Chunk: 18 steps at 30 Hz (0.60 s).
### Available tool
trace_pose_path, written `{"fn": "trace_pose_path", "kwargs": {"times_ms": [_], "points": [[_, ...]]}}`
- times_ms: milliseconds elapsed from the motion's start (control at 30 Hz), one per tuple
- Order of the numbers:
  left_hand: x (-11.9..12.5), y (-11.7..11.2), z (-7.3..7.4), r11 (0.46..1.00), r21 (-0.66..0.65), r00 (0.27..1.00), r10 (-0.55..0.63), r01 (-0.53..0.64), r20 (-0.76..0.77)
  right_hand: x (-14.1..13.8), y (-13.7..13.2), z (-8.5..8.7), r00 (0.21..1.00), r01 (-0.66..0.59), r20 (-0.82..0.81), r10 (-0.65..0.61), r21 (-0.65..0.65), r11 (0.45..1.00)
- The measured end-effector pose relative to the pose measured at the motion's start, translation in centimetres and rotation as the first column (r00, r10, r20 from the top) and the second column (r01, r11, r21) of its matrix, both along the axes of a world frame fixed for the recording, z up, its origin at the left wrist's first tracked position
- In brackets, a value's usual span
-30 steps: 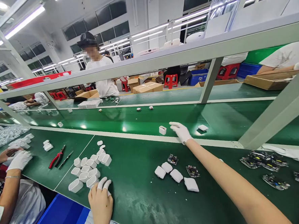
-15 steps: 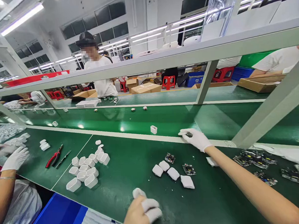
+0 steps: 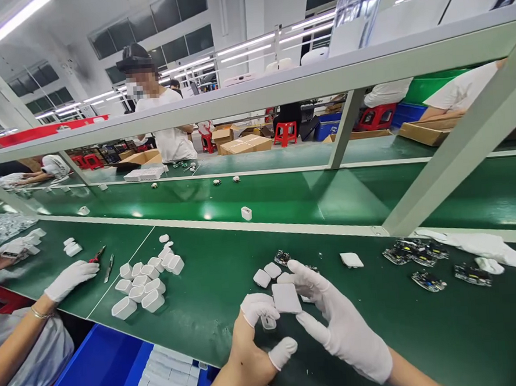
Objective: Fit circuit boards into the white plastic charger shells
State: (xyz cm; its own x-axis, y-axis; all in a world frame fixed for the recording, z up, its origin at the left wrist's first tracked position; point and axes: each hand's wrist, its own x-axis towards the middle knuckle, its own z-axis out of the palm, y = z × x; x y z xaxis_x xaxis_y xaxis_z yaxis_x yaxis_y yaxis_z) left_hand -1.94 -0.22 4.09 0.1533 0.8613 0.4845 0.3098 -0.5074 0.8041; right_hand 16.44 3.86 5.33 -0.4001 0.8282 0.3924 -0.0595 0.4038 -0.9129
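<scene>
Two hands over a smooth green tabletop (image 3: 406, 335): left hand (image 3: 255, 346) has white fingertip sleeves (image 3: 283, 352), fingers curled over a small white piece (image 3: 268, 324), thumb apart; gloved right hand (image 3: 344, 321) makes a loose C. Flat, soft-cornered white square (image 3: 286, 298) is between them, can't tell whose grip tbh. Hollow oval cups (image 3: 137, 293) bunch up left, knobbly circuit boards (image 3: 428, 280) lie far right.

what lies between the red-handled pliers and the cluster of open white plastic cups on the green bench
In the head view, a slim silver metal tool lies between the pliers and the cups, beside a thin white line.
</scene>
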Motion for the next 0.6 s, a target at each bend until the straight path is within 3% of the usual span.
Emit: {"fn": "trace_pose_path", "kwargs": {"times_ms": [167, 267, 367, 467, 533, 600], "points": [[0.6, -0.2, -0.5, 0.998, -0.046, 0.987, 0.058, -0.051, 0.148, 0.0, -1.4, -0.9, 0.998, 0.0, -0.069, -0.003, -0.041, 0.999], [0.5, -0.2, -0.6, 0.996, -0.017, 0.986, 0.091, -0.089, 0.136, -0.4, -2.1, -1.1, 0.972, -0.073, -0.233, 0.034, -0.16, 0.984], [0.5, -0.2, -0.4, 0.997, 0.019, 0.996, 0.069, -0.07, 0.047, -0.8, -2.6, -1.1, 0.92, -0.183, -0.388, 0.048, -0.32, 0.93], [0.6, -0.5, -0.6, 0.998, -0.024, 0.997, 0.064, -0.063, 0.052, -1.1, -3.2, -1.5, 0.89, -0.238, -0.457, 0.007, -0.449, 0.861], [0.5, -0.7, -1.1, 0.993, -0.098, 0.997, 0.069, -0.064, 0.047, -1.1, -3.6, -2.2, 0.889, -0.23, -0.456, -0.042, -0.524, 0.82], [-0.2, -0.8, -1.8, 0.98, -0.187, 0.997, 0.073, -0.074, -0.011, -1.0, -3.7, -3.1, 0.907, -0.139, -0.4, -0.132, -0.58, 0.802]]}}
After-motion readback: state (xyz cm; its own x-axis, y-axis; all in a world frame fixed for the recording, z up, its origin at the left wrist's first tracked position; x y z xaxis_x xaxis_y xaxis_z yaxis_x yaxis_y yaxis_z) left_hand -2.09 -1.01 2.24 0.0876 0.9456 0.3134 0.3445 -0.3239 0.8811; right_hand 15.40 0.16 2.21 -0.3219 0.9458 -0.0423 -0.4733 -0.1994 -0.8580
